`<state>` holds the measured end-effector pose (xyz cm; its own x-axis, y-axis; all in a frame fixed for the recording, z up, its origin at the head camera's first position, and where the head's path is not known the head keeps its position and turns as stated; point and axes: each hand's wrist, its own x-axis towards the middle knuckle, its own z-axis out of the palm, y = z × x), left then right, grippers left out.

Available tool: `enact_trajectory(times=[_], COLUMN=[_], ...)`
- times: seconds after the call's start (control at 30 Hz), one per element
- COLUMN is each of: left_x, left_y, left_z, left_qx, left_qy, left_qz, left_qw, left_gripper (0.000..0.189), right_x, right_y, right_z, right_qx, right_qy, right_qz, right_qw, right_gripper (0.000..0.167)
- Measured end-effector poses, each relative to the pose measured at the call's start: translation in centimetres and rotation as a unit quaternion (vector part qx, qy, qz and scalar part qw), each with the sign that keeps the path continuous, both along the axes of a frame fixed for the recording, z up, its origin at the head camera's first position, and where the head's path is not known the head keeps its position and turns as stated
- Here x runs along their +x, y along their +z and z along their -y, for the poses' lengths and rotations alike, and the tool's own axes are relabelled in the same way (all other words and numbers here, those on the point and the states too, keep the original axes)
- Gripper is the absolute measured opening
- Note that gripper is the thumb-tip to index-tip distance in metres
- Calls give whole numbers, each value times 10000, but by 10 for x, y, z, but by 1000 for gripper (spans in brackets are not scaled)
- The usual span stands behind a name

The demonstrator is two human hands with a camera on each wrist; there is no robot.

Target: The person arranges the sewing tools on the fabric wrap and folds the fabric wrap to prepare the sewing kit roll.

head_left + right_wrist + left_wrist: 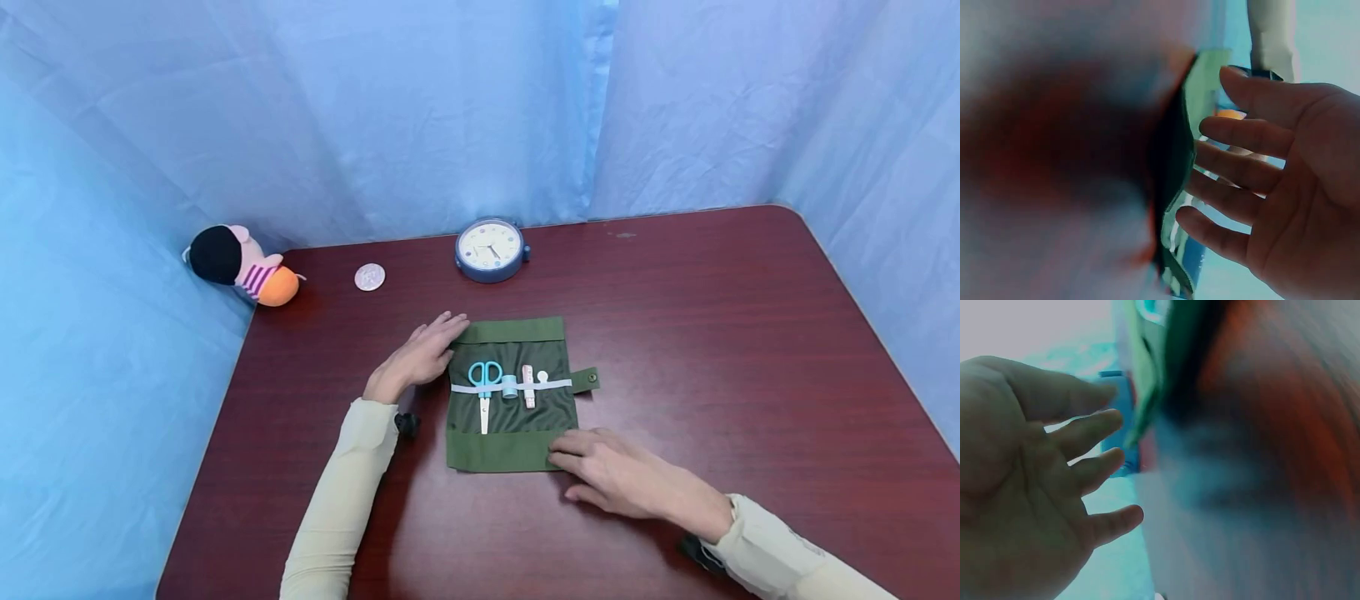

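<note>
An unfolded green cloth sewing roll (510, 452) lies flat on the table, its snap tab (585, 380) sticking out to the right. A pale elastic band across its middle holds blue-handled scissors (485, 390), a light blue spool-like cylinder (509, 386), a pinkish-white strip (528, 387) and a small white round piece (542, 377). My left hand (420, 354) is at the roll's upper left corner with extended fingers. At the lower right corner, the fingertips of my right hand (618, 475) rest on the cloth edge, fingers loosely bent. Both palms show in the wrist views, holding nothing.
Behind the roll, a blue round clock (490, 250) stands near the far edge of the dark red table (720, 333). A silvery disc (370, 277) lies to its left. A plush toy (247, 267) sits at the far left corner. Blue curtains (450, 108) surround the table.
</note>
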<state>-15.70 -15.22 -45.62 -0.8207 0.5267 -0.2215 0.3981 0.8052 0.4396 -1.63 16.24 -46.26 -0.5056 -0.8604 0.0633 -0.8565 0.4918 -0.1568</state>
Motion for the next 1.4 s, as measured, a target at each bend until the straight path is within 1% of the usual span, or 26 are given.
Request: enact_trajectory(times=[0.07, 0.13, 0.23, 0.33, 0.4, 0.47, 0.6, 0.67, 0.77, 0.83, 0.97, 1.1, 1.23, 1.3, 1.4], left_x=[0, 0, 4, 8, 12, 17, 28, 35, 46, 53, 70, 87, 105, 115, 129], left_y=[-6, -10, -16, -17, -16, -14, -12, -12, -13, -14, -14, -10, -6, -5, -5], left_z=[2, 4, 6, 8, 10, 12, 19, 23, 27, 29, 26, 16, 4, -2, -8], left_qx=[-375, -636, -770, -848, -922, -1018, -1131, -1160, -1149, -1140, -1268, -1616, -2015, -2123, -2157], left_qy=[58, 70, 56, -10, -47, -71, -134, -182, -254, -291, -270, -247, -277, -292, -332], left_qz=[98, 143, 136, 52, 9, -4, -68, -109, -186, -288, -517, -853, -1169, -1278, -1462], left_qw=[9992, 9978, 9969, 9964, 9957, 9948, 9935, 9930, 9929, 9926, 9902, 9828, 9721, 9684, 9649], left_gripper=[57, 61, 64, 66, 67, 67, 67, 67, 68, 67, 65, 62, 56, 53, 48], right_x=[5, 9, 10, 9, 7, 4, -1, -4, -8, -12, -20, -29, -39, -44, -53], right_y=[-3, -6, -8, -9, -10, -12, -16, -17, -20, -21, -24, -26, -26, -26, -25], right_z=[-4, -9, -16, -22, -26, -30, -38, -42, -48, -51, -56, -59, -60, -61, -60], right_qx=[135, 320, 572, 666, 633, 556, 318, 251, 228, 222, 243, 269, 394, 505, 729], right_qy=[20, -32, -149, -285, -416, -577, -932, -1060, -1177, -1256, -1468, -1665, -1864, -1961, -2091], right_qz=[-119, -227, -442, -710, -836, -851, -745, -820, -1071, -1167, -1061, -1032, -1101, -1024, -802], right_qw=[9998, 9992, 9973, 9948, 9936, 9931, 9923, 9907, 9870, 9849, 9832, 9802, 9755, 9739, 9719], right_gripper=[49, 52, 54, 53, 53, 53, 50, 49, 52, 52, 50, 50, 51, 52, 57])
